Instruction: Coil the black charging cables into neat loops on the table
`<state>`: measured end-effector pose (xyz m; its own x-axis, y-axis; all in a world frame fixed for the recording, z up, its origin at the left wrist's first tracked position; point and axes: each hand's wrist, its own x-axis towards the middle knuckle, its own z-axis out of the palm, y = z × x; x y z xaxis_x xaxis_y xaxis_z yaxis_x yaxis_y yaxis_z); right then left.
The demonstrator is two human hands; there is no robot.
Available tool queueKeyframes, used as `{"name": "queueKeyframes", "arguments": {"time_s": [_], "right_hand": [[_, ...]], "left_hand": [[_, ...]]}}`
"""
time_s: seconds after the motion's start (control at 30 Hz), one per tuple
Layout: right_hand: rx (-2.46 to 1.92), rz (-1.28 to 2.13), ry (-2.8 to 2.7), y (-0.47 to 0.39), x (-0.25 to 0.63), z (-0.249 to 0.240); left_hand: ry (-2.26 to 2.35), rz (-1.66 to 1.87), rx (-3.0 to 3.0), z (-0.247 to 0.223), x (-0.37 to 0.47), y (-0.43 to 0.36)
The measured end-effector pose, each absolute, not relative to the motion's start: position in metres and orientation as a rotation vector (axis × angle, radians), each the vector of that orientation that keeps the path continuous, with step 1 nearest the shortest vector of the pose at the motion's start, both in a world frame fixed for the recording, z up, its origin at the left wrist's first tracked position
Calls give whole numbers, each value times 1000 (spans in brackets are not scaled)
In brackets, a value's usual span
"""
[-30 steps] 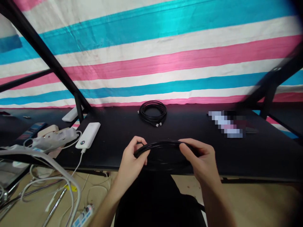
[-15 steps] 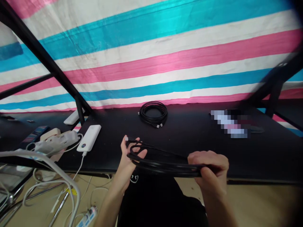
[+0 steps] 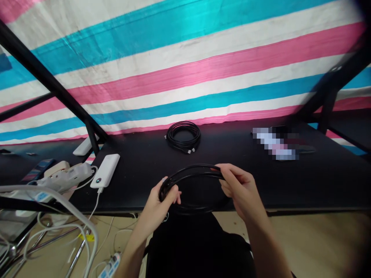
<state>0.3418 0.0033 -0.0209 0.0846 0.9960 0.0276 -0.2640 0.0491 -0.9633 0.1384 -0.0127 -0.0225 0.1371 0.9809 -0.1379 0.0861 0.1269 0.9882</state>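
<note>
A looped black cable (image 3: 199, 166) hangs between my two hands, above the front edge of the black table (image 3: 139, 154). My left hand (image 3: 165, 199) is closed around the left side of the loops, its thumb lying over them. On the right side, my right hand (image 3: 239, 183) grips the same loops with bent fingers. The cable's end plugs are hidden or too small to make out. Beyond my hands, a second coiled black cable (image 3: 184, 148) lies flat on the table, with pale connectors at its near side.
A white power bank (image 3: 106, 170) with a cord plugged in lies at the left. Further left are a white power strip (image 3: 65, 177) and thick white cables (image 3: 72, 212). A pixelated item (image 3: 272, 143) lies at the right. Black frame bars (image 3: 58, 88) slope on both sides, before a striped sheet (image 3: 188, 77).
My left hand has gone from spread fingers to closed around the loops. My right hand has moved up and left, and the held cable now forms a rounder ring.
</note>
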Motion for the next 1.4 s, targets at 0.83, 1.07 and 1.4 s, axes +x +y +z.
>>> {"name": "queueKeyframes", "arguments": {"time_s": [0.83, 1.07, 1.4], "right_hand": [[-975, 963, -1446, -3, 352, -15], [-975, 957, -1672, -4, 336, 2], [-1074, 1039, -1535, 0, 322, 3]], "left_hand": [[795, 863, 957, -5, 127, -15], [858, 748, 1038, 8, 138, -22], [1128, 835, 1352, 17, 141, -17]]}}
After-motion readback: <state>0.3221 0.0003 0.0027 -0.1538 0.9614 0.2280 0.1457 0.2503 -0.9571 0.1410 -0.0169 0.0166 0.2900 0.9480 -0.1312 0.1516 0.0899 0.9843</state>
